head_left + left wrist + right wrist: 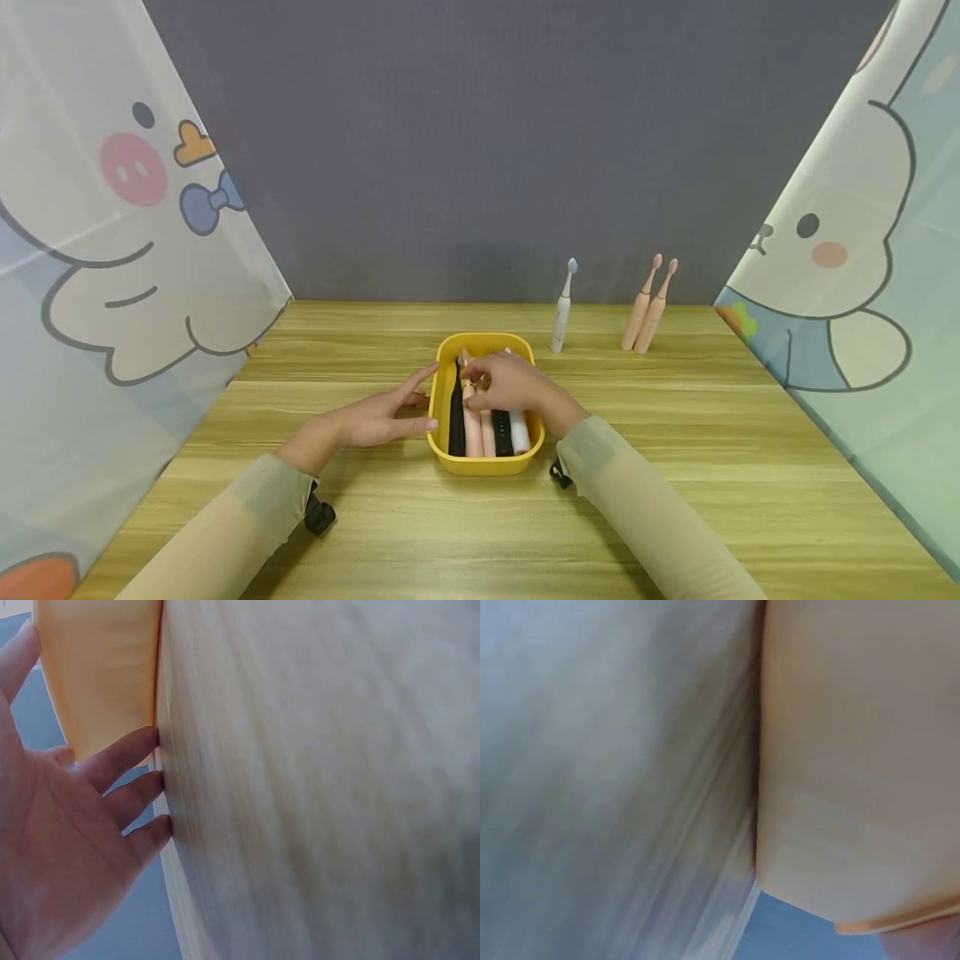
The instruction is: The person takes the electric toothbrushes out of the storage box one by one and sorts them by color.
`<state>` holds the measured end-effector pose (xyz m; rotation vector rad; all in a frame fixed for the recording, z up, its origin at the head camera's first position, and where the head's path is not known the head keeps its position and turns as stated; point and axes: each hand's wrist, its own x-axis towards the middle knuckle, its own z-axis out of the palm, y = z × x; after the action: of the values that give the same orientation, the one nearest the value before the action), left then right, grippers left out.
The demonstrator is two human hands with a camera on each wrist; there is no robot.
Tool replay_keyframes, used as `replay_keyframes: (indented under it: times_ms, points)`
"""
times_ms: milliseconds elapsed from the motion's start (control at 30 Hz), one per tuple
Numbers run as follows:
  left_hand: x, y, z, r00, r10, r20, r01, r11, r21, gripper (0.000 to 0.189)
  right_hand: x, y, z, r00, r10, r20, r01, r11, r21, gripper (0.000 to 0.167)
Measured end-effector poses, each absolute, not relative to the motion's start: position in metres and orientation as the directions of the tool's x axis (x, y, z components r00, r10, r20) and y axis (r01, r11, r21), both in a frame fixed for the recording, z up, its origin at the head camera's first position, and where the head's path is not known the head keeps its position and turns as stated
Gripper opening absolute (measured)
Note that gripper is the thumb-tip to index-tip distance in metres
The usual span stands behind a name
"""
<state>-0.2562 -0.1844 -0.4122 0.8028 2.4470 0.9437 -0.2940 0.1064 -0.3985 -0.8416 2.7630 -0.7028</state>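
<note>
A yellow box (483,467) holds several electric toothbrushes lying side by side: a black toothbrush (456,417), a pink toothbrush (472,433), another pink one, a second black one and a white toothbrush (520,433). My right hand (513,383) reaches in over the right rim, fingers bent above the necks of the pink toothbrushes; whether it pinches one I cannot tell. At the box's left side is my left hand (375,418), thumb and forefinger spread along the rim. In the left wrist view the other fingers of the left hand (67,817) reach down by the tabletop.
Behind the box to the right, a white electric toothbrush (561,321) stands upright on the wooden table (360,517). Farther right stand two pink electric toothbrushes (636,321) close together, slightly tilted in view. A grey panel (480,150) rises at the back, with cartoon-printed cloths at both sides.
</note>
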Motion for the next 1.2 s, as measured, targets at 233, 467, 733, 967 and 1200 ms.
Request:
replay_keyframes:
  times_ms: [233,467,733,967,1200]
  points:
    - [-0.255,-0.184,-0.412,-0.759,0.629,-0.169,0.354,0.616,0.703,0.099,-0.295,0.110,-0.396,-0.812,-0.582,-0.025,-0.408,0.599,-0.689,0.057]
    - [-0.254,-0.185,-0.412,-0.758,0.630,-0.172,0.349,0.614,0.708,0.098,-0.296,0.115,-0.391,-0.780,-0.625,0.002,-0.391,0.486,-0.781,0.059]
    - [-0.255,-0.184,-0.411,-0.755,0.637,-0.156,0.363,0.604,0.709,0.098,-0.288,0.120,-0.384,-0.767,-0.639,0.060,-0.395,0.397,-0.828,0.057]
    - [-0.255,-0.185,-0.411,-0.756,0.632,-0.168,0.351,0.609,0.712,0.099,-0.276,0.116,-0.384,-0.760,-0.641,0.105,-0.335,0.248,-0.909,0.053]
    - [-0.256,-0.185,-0.412,-0.753,0.639,-0.157,0.371,0.609,0.701,0.099,-0.266,0.120,-0.386,-0.777,-0.615,0.134,-0.303,0.180,-0.936,0.054]
